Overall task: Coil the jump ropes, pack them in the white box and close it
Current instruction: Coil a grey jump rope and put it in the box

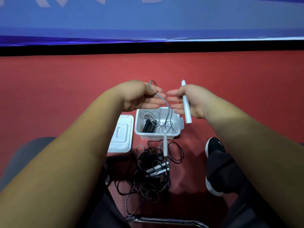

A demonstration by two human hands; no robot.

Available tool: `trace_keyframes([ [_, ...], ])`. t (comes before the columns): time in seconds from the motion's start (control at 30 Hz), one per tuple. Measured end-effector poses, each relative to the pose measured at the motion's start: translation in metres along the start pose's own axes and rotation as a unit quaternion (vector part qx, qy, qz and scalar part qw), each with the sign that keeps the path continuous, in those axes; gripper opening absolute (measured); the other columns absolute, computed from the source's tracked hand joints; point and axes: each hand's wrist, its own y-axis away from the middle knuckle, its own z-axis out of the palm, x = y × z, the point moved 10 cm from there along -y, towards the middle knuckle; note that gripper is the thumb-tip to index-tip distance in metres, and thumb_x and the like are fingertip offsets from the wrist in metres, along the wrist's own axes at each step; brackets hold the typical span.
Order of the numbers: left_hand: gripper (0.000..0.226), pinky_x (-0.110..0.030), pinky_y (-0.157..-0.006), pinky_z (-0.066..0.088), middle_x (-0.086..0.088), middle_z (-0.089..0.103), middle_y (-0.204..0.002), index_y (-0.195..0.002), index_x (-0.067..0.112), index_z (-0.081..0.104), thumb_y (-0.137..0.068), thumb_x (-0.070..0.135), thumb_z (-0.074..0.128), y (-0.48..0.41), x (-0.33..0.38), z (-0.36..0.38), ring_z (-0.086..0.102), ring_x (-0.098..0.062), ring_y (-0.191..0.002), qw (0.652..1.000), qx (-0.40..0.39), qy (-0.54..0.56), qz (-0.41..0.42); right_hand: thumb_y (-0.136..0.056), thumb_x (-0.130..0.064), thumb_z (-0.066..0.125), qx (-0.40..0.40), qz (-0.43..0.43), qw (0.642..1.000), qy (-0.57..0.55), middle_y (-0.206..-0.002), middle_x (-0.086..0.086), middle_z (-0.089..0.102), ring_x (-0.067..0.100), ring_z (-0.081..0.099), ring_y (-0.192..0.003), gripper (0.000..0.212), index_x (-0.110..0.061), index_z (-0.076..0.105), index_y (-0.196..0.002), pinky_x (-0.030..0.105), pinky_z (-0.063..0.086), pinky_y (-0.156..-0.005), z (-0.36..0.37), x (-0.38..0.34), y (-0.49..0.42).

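Up above the white box [178, 127], pinching the grey rope [166, 102] between thumb and fingers of the left hand [139, 97]. Holding a white handle [187, 111] upright in the right hand [195, 102], fingers stretched out. Dangling over the box's near rim, a second handle [165, 145]. Inside the box, black handles [148, 125] and grey loops. Left of the box, the lid [122, 137]; on the near side, tangled ropes [153, 175] on the red floor [65, 96].

Nothing legible. The blue banner [148, 22] far beyond the right hand [189, 101] bears white shapes, perhaps cropped letters. The black shoe [213, 146] below that hand carries a small white mark.
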Motion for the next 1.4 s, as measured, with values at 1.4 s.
trace_keyframes([
  [1.4, 0.034, -0.039, -0.096, 0.057, 0.002, 0.08, -0.105, -0.119, 0.016, 0.07, -0.103, -0.003, 0.046, 0.0, 0.007, -0.034, 0.076, -0.018, -0.104, 0.969, 0.111, -0.217, 0.043, -0.106, -0.031, 0.064, -0.089, -0.024, 0.99, 0.103, -0.094, 0.006, 0.076, 0.018, 0.07, -0.072, 0.029, -0.007, 0.076, -0.119, 0.037, 0.058, -0.07, 0.035, 0.015, 0.002],
])
